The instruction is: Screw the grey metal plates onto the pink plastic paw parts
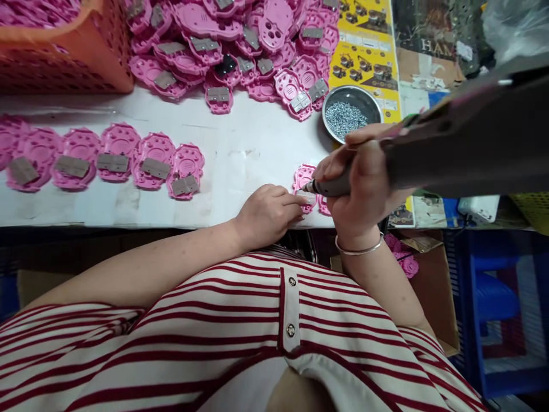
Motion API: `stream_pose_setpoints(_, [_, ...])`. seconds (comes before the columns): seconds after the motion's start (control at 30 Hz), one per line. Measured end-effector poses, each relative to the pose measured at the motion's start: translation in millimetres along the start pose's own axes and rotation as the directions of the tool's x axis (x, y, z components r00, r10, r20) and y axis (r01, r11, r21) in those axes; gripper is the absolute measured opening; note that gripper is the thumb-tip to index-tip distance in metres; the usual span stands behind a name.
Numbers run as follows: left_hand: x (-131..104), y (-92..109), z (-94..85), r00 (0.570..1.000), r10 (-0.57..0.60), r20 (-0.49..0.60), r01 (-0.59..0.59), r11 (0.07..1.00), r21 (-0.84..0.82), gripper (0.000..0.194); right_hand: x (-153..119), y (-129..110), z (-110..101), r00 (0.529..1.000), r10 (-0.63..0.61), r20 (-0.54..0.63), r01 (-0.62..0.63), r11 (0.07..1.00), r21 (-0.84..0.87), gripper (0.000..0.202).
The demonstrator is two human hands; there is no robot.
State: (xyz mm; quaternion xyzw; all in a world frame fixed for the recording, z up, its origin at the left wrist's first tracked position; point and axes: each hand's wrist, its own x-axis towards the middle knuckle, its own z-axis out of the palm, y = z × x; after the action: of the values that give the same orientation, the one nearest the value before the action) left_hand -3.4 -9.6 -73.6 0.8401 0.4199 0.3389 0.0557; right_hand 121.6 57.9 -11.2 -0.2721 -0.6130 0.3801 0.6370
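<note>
Wrapped round a dark electric screwdriver (412,157), my right hand (362,177) holds it tilted, with its bit over a pink plastic casing (303,174) near the table's front edge. A grey metal plate (305,196) lies on that casing. My left hand (272,212) rests at the casing's left side, fingers closed together against its lower edge; whether they pinch it is partly hidden. Part of another pink casing (325,206) shows under my right hand. Just beyond stands a metal bowl (330,129) of small screws (346,119).
A row of pink casings with grey plates (185,171) lies at the left. Behind is a heap of similar casings (240,34), beside an orange basket (103,51). A yellow printed sheet (373,40) lies at the back right. Blue crates (493,297) stand below, right.
</note>
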Motion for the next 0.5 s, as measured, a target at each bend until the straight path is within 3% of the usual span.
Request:
stream_pose_setpoints(0.1, [-0.3, -3.0, -0.7, 0.997, -0.056, -0.050, 0.048, 0.989, -0.139, 0.017, 3.4, -17.0, -0.7, 0.988, -0.077, -0.135, 0.098, 0.982, 0.159, 0.024])
stream_pose_setpoints(0.2, [-0.2, -5.8, -1.7, 0.985, -0.165, -0.053, 0.145, 0.952, -0.270, 0.014, 1.8, -27.7, -3.1, 0.975, -0.144, -0.168, 0.175, 0.966, 0.188, 0.022])
stream_pose_setpoints(0.33, [0.8, -5.6, -3.4, 0.967, -0.254, -0.034, 0.228, 0.913, -0.337, 0.011, -3.4, -34.6, -4.1, 0.982, -0.155, -0.109, 0.174, 0.964, 0.200, 0.019])
stream_pose_setpoints(0.5, [1.1, -5.4, -3.9, 0.959, -0.275, -0.070, 0.225, 0.888, -0.402, 0.013, -3.7, -41.2, -3.5, 0.997, -0.082, -0.015, 0.083, 0.980, 0.179, 0.025])
